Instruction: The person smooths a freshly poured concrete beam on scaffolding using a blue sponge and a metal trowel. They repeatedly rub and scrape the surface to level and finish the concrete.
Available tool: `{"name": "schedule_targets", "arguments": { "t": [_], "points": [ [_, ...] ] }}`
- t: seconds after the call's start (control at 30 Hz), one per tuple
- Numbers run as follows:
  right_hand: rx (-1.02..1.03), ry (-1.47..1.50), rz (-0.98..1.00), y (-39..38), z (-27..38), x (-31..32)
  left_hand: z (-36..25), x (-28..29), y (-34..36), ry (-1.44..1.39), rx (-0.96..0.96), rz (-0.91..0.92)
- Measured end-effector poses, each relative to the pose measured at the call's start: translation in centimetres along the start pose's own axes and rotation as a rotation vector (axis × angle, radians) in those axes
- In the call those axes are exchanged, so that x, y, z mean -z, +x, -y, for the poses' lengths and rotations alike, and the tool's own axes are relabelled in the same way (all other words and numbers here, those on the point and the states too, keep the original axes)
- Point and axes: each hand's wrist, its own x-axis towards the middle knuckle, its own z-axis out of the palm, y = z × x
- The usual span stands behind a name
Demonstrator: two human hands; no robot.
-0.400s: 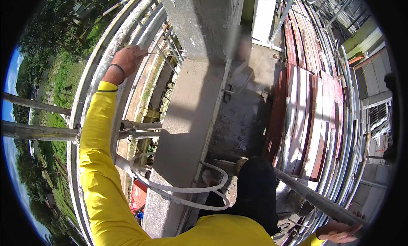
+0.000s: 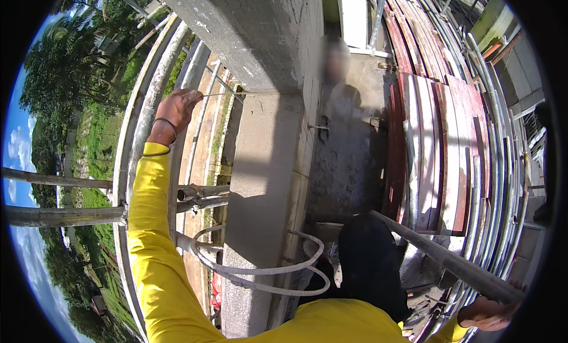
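Note:
My left hand (image 2: pixel 176 113) is raised beside the scaffold rail (image 2: pixel 158 82), its fingers pinched on a thin string or wire (image 2: pixel 225 94). That thin line runs right, to the foot of the concrete column (image 2: pixel 248 41), where it meets the smooth concrete ledge (image 2: pixel 260 147). Whether it is string or wire I cannot tell. At the lower right my right hand (image 2: pixel 488 313) is closed round the end of a grey metal pipe (image 2: pixel 449 263), fingertips showing over its far side. Part of that hand is lost in the dark rim.
A loop of pale hose or band (image 2: pixel 266 271) hangs across the ledge near my body. Red-and-white planks (image 2: pixel 435 147) and long pipes (image 2: pixel 506 183) lie on the right. Poles (image 2: pixel 65 216) cross at the left. A blurred person (image 2: pixel 334 62) is beyond the column.
The view has shifted, so the column and ledge sit further right and lower. My left hand stays raised with the thin line, which now reaches the column's foot. My right hand remains at the pipe.

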Motion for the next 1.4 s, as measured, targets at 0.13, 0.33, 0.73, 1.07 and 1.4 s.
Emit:
{"name": "schedule_targets", "arguments": {
  "t": [0.13,0.33,0.73,1.07,1.4],
  "points": [
    [-0.317,0.316,-0.028,0.5,3.2,0.0,1.4,1.3,-1.4,-0.095,0.103,0.057],
    [-0.460,0.441,-0.060,0.9,4.7,-0.2,-1.6,-0.9,1.7,-0.054,-0.169,-0.024],
    [-0.530,0.518,-0.083,1.2,5.2,0.0,-1.3,-0.8,1.4,-0.011,-0.150,-0.053],
    [-0.561,0.584,-0.104,1.4,5.3,0.0,-3.2,-2.0,2.8,-0.023,-0.143,-0.037],
    [-0.664,0.688,-0.148,1.8,6.8,-0.1,-2.1,4.1,-8.6,-0.360,0.087,-0.080]
  ]
}}
